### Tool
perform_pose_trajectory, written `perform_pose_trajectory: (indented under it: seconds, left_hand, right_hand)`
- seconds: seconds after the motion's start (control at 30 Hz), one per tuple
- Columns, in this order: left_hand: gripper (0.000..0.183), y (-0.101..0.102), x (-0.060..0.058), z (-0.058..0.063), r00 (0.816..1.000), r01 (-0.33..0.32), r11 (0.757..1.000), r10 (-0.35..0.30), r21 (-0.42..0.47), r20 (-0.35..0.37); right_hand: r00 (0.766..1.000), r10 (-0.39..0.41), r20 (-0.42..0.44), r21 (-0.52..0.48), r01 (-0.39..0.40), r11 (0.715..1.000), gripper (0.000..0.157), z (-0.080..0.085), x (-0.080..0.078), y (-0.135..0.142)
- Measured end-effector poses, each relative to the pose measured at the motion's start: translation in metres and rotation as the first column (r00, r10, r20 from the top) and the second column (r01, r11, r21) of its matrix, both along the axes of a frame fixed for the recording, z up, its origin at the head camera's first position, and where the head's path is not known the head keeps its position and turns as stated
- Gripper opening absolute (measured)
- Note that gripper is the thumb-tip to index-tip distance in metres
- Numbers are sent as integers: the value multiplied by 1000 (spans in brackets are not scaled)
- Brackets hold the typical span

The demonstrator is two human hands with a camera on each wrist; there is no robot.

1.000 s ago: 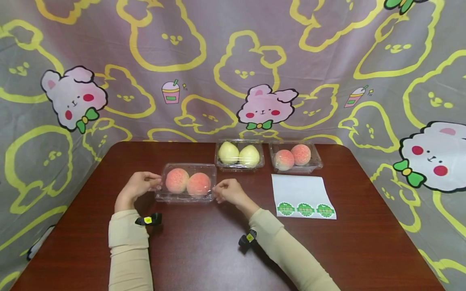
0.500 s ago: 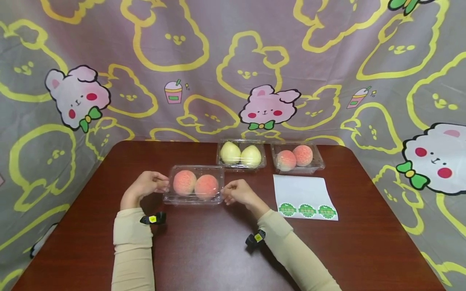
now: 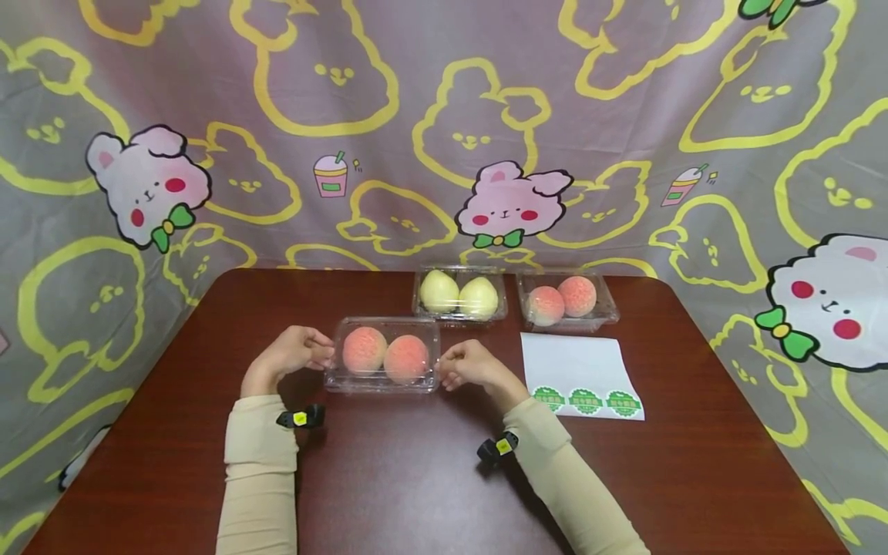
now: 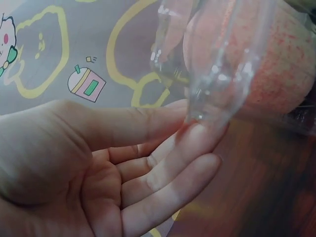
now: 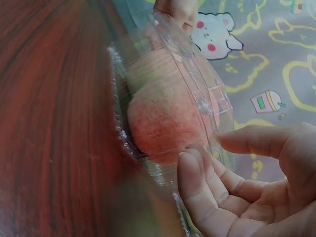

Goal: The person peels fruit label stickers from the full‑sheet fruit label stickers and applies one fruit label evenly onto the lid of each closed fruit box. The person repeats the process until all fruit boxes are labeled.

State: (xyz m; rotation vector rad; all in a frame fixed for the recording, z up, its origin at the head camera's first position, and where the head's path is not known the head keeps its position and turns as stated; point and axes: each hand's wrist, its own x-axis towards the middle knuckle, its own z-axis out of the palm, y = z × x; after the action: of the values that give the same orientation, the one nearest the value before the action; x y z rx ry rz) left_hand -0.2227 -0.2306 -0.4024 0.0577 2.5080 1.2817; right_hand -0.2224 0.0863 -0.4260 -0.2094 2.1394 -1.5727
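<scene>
A clear plastic box [image 3: 383, 385] with two pink-and-yellow peaches [image 3: 364, 351] inside sits between both hands at the middle-left of the table. My left hand [image 3: 294, 354] pinches its left end; in the left wrist view the thumb [image 4: 143, 123] lies over the rim and the fingertips under it. At the opposite end, my right hand [image 3: 480, 368] pinches the box's rim between thumb [image 5: 252, 140] and fingers. The lid looks closed. Whether the box's bottom touches the table cannot be told.
Behind, near the far edge, stand a clear box [image 3: 460, 314] with two pale yellow-green fruits and another [image 3: 602, 308] with two peaches. A white sheet [image 3: 572, 358] with three green round stickers [image 3: 586, 401] lies to the right. A patterned curtain [image 3: 388, 46] encloses the brown table [image 3: 388, 478].
Both hands have moved to the right, and slightly nearer to me, with the box of peaches between them. The two rear boxes and the sticker sheet stay in place.
</scene>
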Motion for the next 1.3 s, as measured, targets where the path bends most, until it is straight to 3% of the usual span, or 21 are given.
perform_pose_trajectory:
  seconds: [0.53, 1.3]
  left_hand:
    - [25, 21, -1, 2, 999, 37, 999, -37, -16, 11]
    - [24, 46, -5, -1, 996, 89, 995, -89, 48, -2]
  right_hand:
    - [998, 55, 22, 28, -56, 998, 21, 5, -1, 27]
    - [995, 88, 47, 41, -89, 995, 22, 12, 0, 56]
